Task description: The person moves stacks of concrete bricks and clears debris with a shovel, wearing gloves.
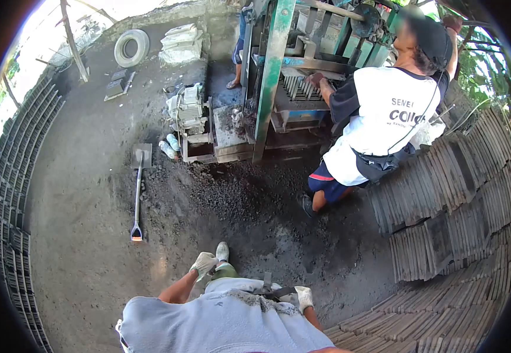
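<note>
My left hand (204, 262) wears a pale work glove and hangs in front of my body with fingers loosely curled, holding nothing. My right hand (304, 297), also gloved, rests at my right hip beside a dark strap (270, 289), empty as far as I can see. My shoe (222, 251) shows just beyond the left hand, on dark ground. Both hands are far from the block press (273, 76) ahead.
A co-worker in a white shirt (388, 112) leans over the press mould (299, 87). A shovel (138, 194) lies on the ground at left. Stacked pallets boards (443, 200) rise at right, rows of blocks (14, 176) at left, a tyre (131, 48) at the back.
</note>
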